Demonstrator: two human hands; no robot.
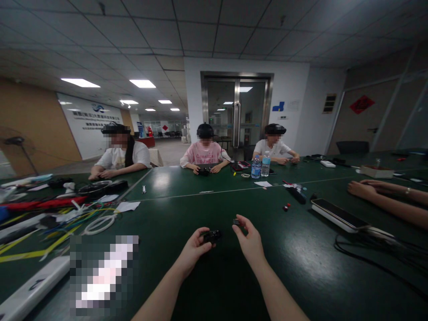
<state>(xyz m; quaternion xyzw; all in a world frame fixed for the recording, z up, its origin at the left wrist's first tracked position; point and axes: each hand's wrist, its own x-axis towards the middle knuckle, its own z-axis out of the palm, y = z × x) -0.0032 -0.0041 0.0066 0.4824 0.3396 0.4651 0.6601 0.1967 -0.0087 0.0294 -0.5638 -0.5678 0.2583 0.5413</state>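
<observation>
Over the middle of the green table [167, 218], my left hand [194, 248] grips a small black device [212, 236] between thumb and fingers. Its exact kind is too dark to make out. To the right of it, my right hand [248, 238] pinches a small dark block-shaped piece [236, 221] between thumb and fingertips. The two held things are apart, with a narrow gap between them. Both forearms reach in from the bottom edge.
Left lie tangled cables [100, 225], a white power strip [36, 290] and a blurred-out patch. Right are a phone on a white block [339, 215], black cables [374, 258] and another person's hands [363, 189]. Two water bottles [261, 166] stand ahead; several people sit opposite.
</observation>
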